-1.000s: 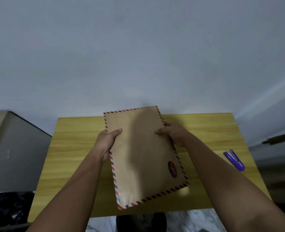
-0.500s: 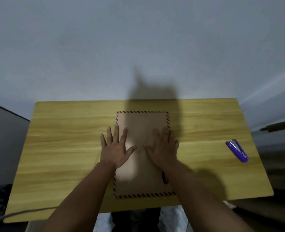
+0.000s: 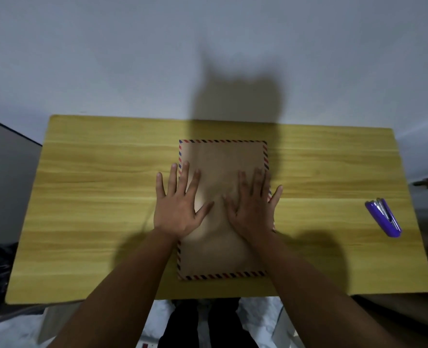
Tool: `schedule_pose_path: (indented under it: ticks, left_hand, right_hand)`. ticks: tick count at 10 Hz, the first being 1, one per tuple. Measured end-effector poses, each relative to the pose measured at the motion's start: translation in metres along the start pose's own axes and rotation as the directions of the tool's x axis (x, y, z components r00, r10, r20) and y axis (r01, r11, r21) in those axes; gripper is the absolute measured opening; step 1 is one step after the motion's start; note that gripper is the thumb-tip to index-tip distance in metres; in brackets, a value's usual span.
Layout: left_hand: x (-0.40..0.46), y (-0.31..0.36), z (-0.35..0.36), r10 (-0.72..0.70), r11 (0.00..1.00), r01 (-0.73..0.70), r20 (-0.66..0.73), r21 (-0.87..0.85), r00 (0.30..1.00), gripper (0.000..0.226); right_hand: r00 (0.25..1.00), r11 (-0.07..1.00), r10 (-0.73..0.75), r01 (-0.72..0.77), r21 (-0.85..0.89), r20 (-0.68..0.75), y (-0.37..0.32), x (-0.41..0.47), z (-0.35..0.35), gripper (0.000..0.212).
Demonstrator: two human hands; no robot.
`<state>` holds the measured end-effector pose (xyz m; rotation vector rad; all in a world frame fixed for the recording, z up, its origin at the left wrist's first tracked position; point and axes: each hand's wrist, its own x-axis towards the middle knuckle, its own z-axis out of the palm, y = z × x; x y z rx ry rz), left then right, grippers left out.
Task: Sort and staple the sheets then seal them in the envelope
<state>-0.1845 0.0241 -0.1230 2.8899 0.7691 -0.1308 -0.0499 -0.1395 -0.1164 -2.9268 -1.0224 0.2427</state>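
At the middle of the wooden table (image 3: 95, 197) lies the brown envelope (image 3: 220, 159), flat, long side running 12 to 6 o'clock, w/ a red-and-blue striped border all round. Both hands sit on it, palms down. Left hand (image 3: 176, 209): fingers straight and spread, thumb pointing to 2 o'clock; it straddles the envelope's left edge, outer fingers over bare wood. Right hand (image 3: 252, 209): also flat and spread, pressing the right half, little finger past the right border. Neither hand curls round anything. Approx. 3 o'clock from the envelope, well apart and near the table's right edge, a purple stapler (image 3: 383, 217) lies on the wood, tilted. Sheets not visible.
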Motion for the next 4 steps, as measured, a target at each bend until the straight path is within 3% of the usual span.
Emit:
schedule_pose_path:
  ticks: [2,3,4]
  left_hand:
    - [0.001,0.000,-0.007,-0.014,1.000,0.015,0.066,-0.014,0.998,0.089]
    - [0.003,0.000,-0.038,-0.032,0.995,0.050,0.192,-0.089,0.981,0.094]
    - [-0.019,0.010,-0.079,-0.008,0.976,0.053,0.205,-0.213,0.979,0.095]
  right_hand:
    - [0.997,0.999,0.033,-0.034,0.010,0.068,-0.003,0.002,-0.010,0.080]
    - [0.985,0.996,0.042,-0.055,0.077,0.170,-0.005,-0.003,-0.033,0.082]
    - [0.983,0.950,0.071,-0.119,0.290,0.172,-0.008,0.001,-0.080,0.086]
